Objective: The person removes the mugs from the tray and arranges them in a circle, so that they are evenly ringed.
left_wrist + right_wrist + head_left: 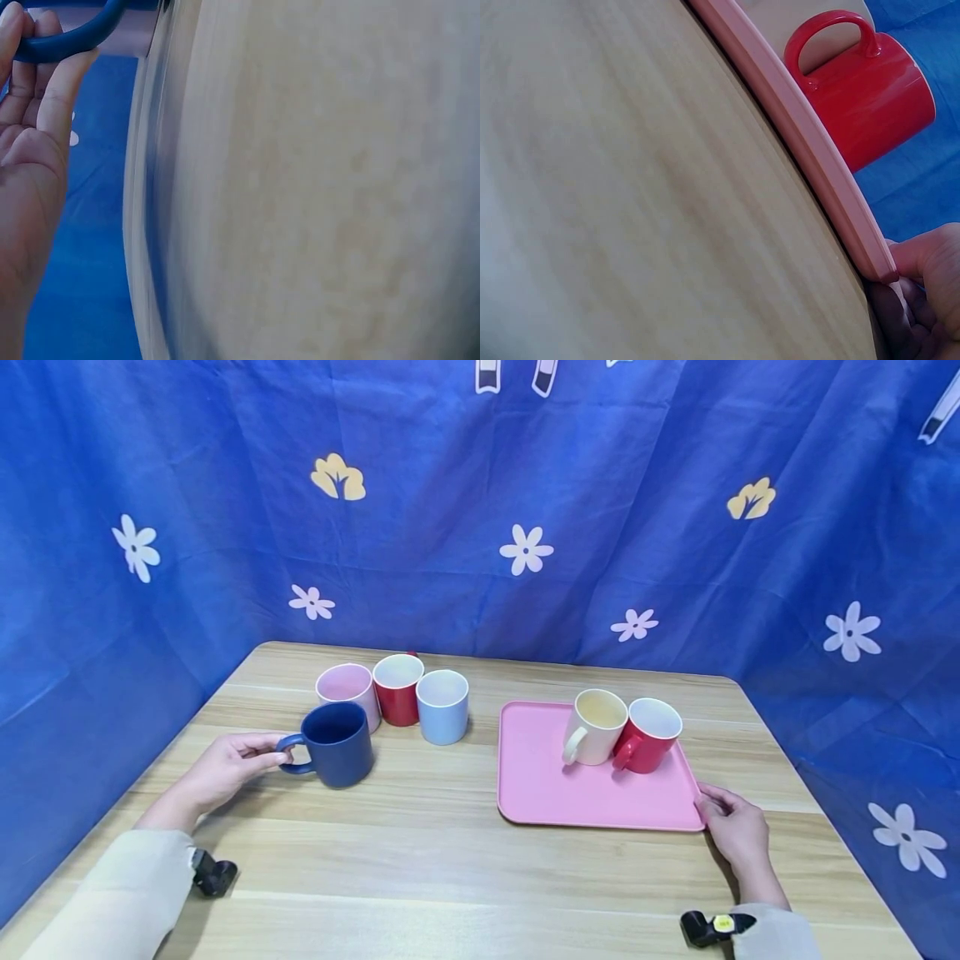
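A dark blue mug (338,745) stands on the wooden table, and my left hand (228,768) pinches its handle (64,41) with curled fingers. A pink tray (551,781) lies to the right, carrying a cream mug (595,727) and a red mug (648,735) side by side. My right hand (731,822) grips the tray's near right corner (874,262). The right wrist view shows the red mug (862,90) lying close behind the tray rim.
Three more mugs stand in a row behind the blue one: pink (347,692), red (397,688) and light blue (442,706). A blue flowered cloth (525,510) hangs around the table (420,868) on all far sides.
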Demonstrator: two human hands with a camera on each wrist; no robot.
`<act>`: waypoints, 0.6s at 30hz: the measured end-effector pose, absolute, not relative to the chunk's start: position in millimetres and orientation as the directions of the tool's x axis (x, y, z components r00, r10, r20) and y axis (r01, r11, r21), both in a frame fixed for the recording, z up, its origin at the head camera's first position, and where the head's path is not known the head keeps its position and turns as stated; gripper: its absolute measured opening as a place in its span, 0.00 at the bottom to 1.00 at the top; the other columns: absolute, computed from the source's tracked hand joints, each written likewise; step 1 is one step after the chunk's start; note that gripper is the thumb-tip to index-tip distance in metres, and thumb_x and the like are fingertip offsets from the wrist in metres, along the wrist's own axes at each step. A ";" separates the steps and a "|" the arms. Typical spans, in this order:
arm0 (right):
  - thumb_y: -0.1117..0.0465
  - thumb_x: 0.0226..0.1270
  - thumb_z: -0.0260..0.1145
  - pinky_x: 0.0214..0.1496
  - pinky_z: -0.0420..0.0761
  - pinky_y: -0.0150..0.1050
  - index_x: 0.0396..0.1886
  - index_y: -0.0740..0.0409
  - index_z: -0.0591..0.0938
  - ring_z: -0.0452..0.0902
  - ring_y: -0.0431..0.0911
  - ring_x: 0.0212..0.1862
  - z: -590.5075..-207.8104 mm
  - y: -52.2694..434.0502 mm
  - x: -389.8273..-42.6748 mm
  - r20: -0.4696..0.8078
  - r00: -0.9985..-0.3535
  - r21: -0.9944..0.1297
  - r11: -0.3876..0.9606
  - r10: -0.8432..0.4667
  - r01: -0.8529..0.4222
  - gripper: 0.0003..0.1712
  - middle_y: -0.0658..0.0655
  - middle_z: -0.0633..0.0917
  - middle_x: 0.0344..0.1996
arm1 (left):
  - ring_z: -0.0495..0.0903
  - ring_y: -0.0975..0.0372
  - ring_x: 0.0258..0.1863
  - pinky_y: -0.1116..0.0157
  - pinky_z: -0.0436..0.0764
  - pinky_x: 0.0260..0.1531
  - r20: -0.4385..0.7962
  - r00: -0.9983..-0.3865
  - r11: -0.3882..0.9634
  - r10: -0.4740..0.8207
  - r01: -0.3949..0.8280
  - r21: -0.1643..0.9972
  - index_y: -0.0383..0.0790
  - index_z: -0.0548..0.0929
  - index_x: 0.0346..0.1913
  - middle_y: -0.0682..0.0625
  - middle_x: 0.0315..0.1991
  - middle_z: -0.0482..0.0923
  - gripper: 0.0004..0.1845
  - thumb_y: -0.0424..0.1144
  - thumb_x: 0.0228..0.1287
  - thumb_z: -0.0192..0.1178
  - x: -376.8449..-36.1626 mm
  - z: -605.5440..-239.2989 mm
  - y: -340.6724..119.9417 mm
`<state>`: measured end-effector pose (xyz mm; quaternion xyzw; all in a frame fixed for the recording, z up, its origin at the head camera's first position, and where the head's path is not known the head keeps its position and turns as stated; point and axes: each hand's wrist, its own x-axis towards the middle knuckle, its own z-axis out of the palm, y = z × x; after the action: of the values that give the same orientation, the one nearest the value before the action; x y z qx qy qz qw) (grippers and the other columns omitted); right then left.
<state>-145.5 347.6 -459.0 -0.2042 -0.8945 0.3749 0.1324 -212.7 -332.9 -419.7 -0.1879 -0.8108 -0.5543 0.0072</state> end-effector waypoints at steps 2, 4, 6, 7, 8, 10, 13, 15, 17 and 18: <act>0.54 0.67 0.63 0.45 0.72 0.32 0.50 0.65 0.83 0.78 0.51 0.48 -459.3 347.5 -145.4 0.083 -0.880 -0.725 0.634 0.467 0.268 0.20 0.62 0.85 0.42 | 0.79 0.70 0.35 0.74 0.77 0.33 0.218 -0.931 0.326 0.294 0.312 0.892 0.19 0.79 0.44 0.54 0.34 0.84 0.09 0.25 0.64 0.58 -212.1 -419.4 -333.9; 0.54 0.67 0.63 0.45 0.72 0.34 0.50 0.65 0.83 0.78 0.50 0.48 -459.6 347.7 -145.4 0.080 -0.881 -0.727 0.632 0.467 0.269 0.20 0.62 0.85 0.42 | 0.78 0.70 0.35 0.73 0.76 0.32 0.216 -0.932 0.332 0.291 0.310 0.891 0.20 0.79 0.43 0.54 0.34 0.84 0.09 0.25 0.64 0.58 -211.7 -419.5 -334.4; 0.54 0.67 0.63 0.44 0.72 0.33 0.50 0.65 0.83 0.78 0.47 0.46 -459.5 348.0 -145.3 0.080 -0.881 -0.727 0.632 0.467 0.269 0.20 0.62 0.85 0.42 | 0.78 0.70 0.34 0.72 0.76 0.31 0.215 -0.933 0.334 0.288 0.308 0.891 0.21 0.80 0.43 0.54 0.34 0.84 0.09 0.25 0.64 0.58 -211.6 -419.9 -334.8; 0.54 0.67 0.63 0.44 0.71 0.32 0.50 0.65 0.83 0.78 0.45 0.45 -459.4 348.1 -145.3 0.080 -0.881 -0.727 0.632 0.467 0.269 0.20 0.62 0.85 0.42 | 0.77 0.70 0.34 0.72 0.75 0.30 0.213 -0.934 0.336 0.286 0.306 0.891 0.21 0.80 0.43 0.54 0.34 0.84 0.09 0.25 0.64 0.58 -211.6 -420.3 -335.1; 0.54 0.67 0.64 0.43 0.71 0.31 0.50 0.64 0.83 0.78 0.43 0.44 -459.3 348.3 -145.4 0.081 -0.881 -0.727 0.632 0.466 0.268 0.20 0.62 0.85 0.42 | 0.77 0.70 0.33 0.71 0.75 0.29 0.211 -0.935 0.335 0.286 0.304 0.892 0.22 0.80 0.43 0.54 0.34 0.84 0.08 0.26 0.64 0.58 -211.6 -420.6 -335.4; 0.54 0.66 0.64 0.42 0.71 0.29 0.50 0.64 0.83 0.78 0.41 0.42 -459.3 348.5 -145.5 0.082 -0.880 -0.727 0.632 0.467 0.268 0.20 0.62 0.85 0.41 | 0.76 0.69 0.31 0.68 0.73 0.25 0.203 -0.937 0.328 0.285 0.295 0.898 0.23 0.81 0.43 0.54 0.34 0.84 0.08 0.26 0.64 0.58 -211.5 -421.3 -336.1; 0.54 0.67 0.63 0.43 0.71 0.31 0.50 0.65 0.83 0.78 0.43 0.43 -459.5 348.5 -145.6 0.084 -0.880 -0.726 0.634 0.467 0.267 0.20 0.62 0.85 0.41 | 0.72 0.68 0.26 0.62 0.67 0.18 0.191 -0.939 0.317 0.286 0.281 0.906 0.25 0.81 0.44 0.55 0.33 0.83 0.08 0.26 0.64 0.58 -211.2 -422.3 -337.3; 0.54 0.67 0.63 0.45 0.72 0.34 0.50 0.65 0.83 0.78 0.48 0.46 -459.8 348.3 -145.6 0.085 -0.881 -0.725 0.636 0.465 0.265 0.20 0.62 0.85 0.42 | 0.69 0.67 0.22 0.59 0.64 0.15 0.185 -0.941 0.308 0.284 0.273 0.911 0.25 0.81 0.44 0.55 0.33 0.83 0.08 0.26 0.64 0.58 -210.9 -423.0 -337.9; 0.54 0.67 0.63 0.46 0.72 0.36 0.50 0.65 0.83 0.78 0.51 0.48 -459.9 348.1 -145.5 0.087 -0.882 -0.725 0.637 0.463 0.263 0.21 0.62 0.85 0.42 | 0.67 0.66 0.21 0.58 0.62 0.14 0.183 -0.942 0.306 0.280 0.268 0.914 0.25 0.81 0.44 0.55 0.33 0.83 0.08 0.26 0.65 0.58 -210.8 -423.6 -338.4; 0.54 0.67 0.63 0.46 0.72 0.35 0.50 0.65 0.83 0.78 0.52 0.48 -459.9 347.9 -145.5 0.088 -0.882 -0.725 0.637 0.462 0.262 0.21 0.63 0.85 0.42 | 0.67 0.66 0.21 0.58 0.61 0.14 0.183 -0.943 0.305 0.277 0.267 0.914 0.25 0.81 0.44 0.55 0.33 0.83 0.08 0.26 0.65 0.58 -210.8 -423.9 -338.6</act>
<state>-145.5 347.9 -459.9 -0.2022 -0.8948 0.3749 0.1336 -210.8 -338.6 -423.9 -0.1684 -0.8077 -0.5651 -0.0044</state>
